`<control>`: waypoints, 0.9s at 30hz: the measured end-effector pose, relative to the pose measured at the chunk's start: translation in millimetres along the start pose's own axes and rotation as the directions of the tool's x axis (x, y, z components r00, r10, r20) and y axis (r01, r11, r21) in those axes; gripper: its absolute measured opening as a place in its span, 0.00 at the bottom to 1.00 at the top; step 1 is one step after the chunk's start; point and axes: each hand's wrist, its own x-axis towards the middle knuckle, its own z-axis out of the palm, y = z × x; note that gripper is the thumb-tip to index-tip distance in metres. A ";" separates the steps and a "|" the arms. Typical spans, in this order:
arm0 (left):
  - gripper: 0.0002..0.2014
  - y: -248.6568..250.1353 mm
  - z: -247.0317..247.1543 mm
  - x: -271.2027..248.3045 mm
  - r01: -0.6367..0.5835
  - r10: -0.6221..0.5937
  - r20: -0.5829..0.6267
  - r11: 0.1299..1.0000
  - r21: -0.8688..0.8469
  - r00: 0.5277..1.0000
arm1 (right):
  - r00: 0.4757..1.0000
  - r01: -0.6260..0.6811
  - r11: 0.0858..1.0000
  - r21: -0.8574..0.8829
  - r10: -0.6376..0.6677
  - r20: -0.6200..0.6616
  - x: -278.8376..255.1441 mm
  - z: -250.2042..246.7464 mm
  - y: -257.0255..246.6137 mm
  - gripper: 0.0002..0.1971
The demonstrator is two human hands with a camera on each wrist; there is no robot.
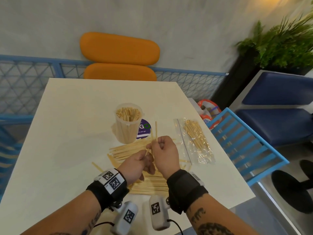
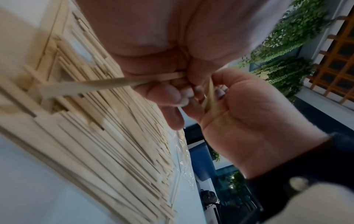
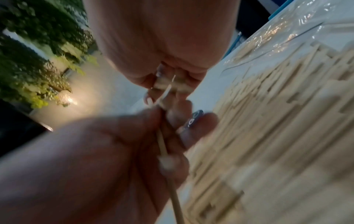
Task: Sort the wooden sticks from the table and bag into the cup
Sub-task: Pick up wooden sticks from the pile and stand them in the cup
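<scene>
The right hand pinches a few thin sticks that stand upright out of its curled fingers. Just beside it, the left hand pinches another stick between thumb and fingertips. Under both hands a loose pile of sticks lies on the desk. Beyond the hands stands the cup, already well filled. To the right of the right hand lies the clear bag, holding more sticks. They look light, stiff and snappable; best pinched near mid-length.
</scene>
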 end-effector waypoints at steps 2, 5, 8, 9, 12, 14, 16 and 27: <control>0.12 -1.0 2.9 2.9 0.009 -0.010 -0.017 1.000 -0.030 1.000 | 1.000 -0.012 0.999 0.045 0.012 0.006 -3.1 4.0 3.2 0.04; 0.12 -1.8 3.9 6.6 0.034 -0.037 -0.035 0.995 -0.091 0.999 | 0.999 -0.033 0.996 0.086 0.034 0.000 -0.6 7.9 5.2 0.03; 0.12 1.5 0.0 10.7 0.056 -0.083 -0.125 0.978 -0.201 0.989 | 0.998 -0.010 0.997 0.076 0.014 -0.058 5.8 8.5 8.4 0.01; 0.13 2.0 -1.8 13.1 0.063 -0.109 -0.163 0.962 -0.264 0.981 | 0.997 0.003 0.998 0.055 0.001 -0.072 7.3 7.5 9.7 0.01; 0.15 3.5 -5.2 18.3 0.057 -0.155 -0.212 0.912 -0.406 0.965 | 1.000 -0.002 1.000 0.028 0.002 0.004 6.0 7.1 14.7 0.02; 0.14 6.7 -3.2 21.3 0.035 -0.160 -0.221 0.877 -0.480 0.962 | 0.995 -0.012 1.000 -0.023 0.014 0.098 2.6 10.5 18.1 0.06; 0.14 9.8 0.4 22.8 0.017 -0.156 -0.231 0.860 -0.510 0.960 | 0.988 -0.023 0.998 -0.058 0.031 0.152 0.1 13.8 20.8 0.08; 0.17 -3.0 -5.0 25.1 -0.054 -0.117 -0.337 0.889 -0.455 0.934 | 0.970 0.069 0.982 -0.176 -0.025 0.241 2.2 -5.7 20.8 0.06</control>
